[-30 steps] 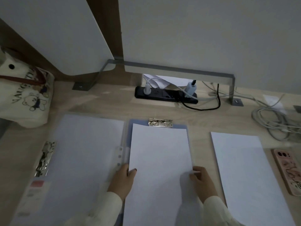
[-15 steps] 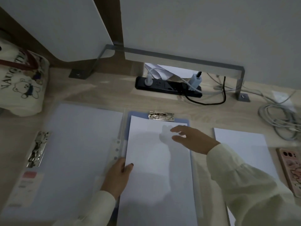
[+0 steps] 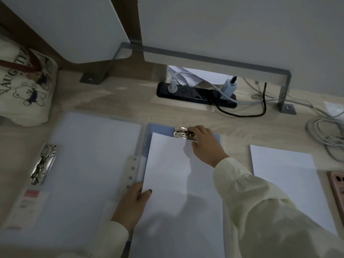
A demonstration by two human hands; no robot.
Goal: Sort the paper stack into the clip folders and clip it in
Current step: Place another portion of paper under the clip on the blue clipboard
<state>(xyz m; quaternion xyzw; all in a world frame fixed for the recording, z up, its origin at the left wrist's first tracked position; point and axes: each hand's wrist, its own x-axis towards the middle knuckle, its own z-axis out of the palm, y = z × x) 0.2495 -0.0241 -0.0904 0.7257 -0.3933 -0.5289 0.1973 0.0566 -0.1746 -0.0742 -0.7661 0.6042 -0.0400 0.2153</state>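
A blue clip folder (image 3: 216, 138) lies open in front of me with a white sheet (image 3: 176, 179) on its right half. My right hand (image 3: 204, 144) reaches to the folder's top edge, fingers on the metal clip (image 3: 181, 134). My left hand (image 3: 134, 203) presses the sheet's left edge, thumb on the paper. The folder's left cover (image 3: 83, 164) lies flat and carries a second metal clip (image 3: 43, 163) at its left side. A stack of white paper (image 3: 286, 183) lies to the right.
A cream bear-print tote bag (image 3: 24, 90) sits at the far left. A black power strip (image 3: 195, 94) with plugs lies at the back under a metal bracket. Grey cables (image 3: 327, 135) coil at the right. A pink-cased phone (image 3: 337, 190) lies at the right edge.
My right hand left the sheet's lower right corner and travelled up across the paper to the metal clip at the folder's top. My left hand stayed on the sheet's left edge.
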